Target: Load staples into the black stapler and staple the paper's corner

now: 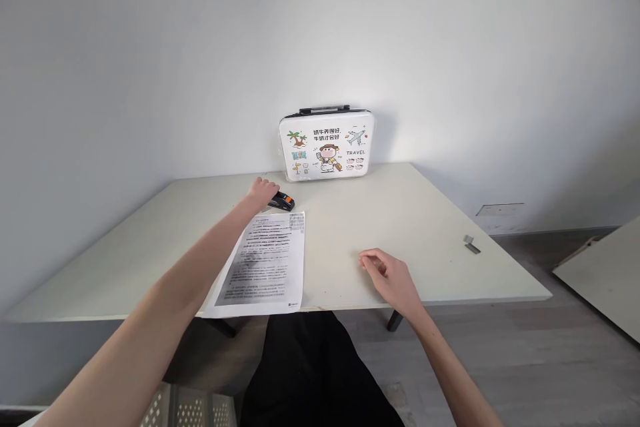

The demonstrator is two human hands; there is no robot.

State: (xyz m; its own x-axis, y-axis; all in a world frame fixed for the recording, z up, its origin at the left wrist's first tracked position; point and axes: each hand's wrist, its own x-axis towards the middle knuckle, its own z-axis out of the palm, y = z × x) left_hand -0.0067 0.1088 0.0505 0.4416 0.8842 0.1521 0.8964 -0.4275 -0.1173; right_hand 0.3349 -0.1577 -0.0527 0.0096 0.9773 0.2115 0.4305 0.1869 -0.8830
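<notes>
Near the top edge of the printed paper [270, 260], my left hand [262, 192] is closed over one end of a black stapler [284, 201] with an orange patch. Its far end sticks out to the right of my fingers; the rest is covered by the hand. The paper lies under my left forearm, its lower edge at the table's front edge. My right hand [389, 277] rests near the front of the table, right of the paper. Its fingers are curled in loosely, and nothing shows in them.
A white case [327, 147] with cartoon prints and a black handle stands upright against the wall at the back of the white table [390, 213]. Small grey strips, perhaps staples [472, 248], lie near the right edge. Below left is a perforated surface [191, 408].
</notes>
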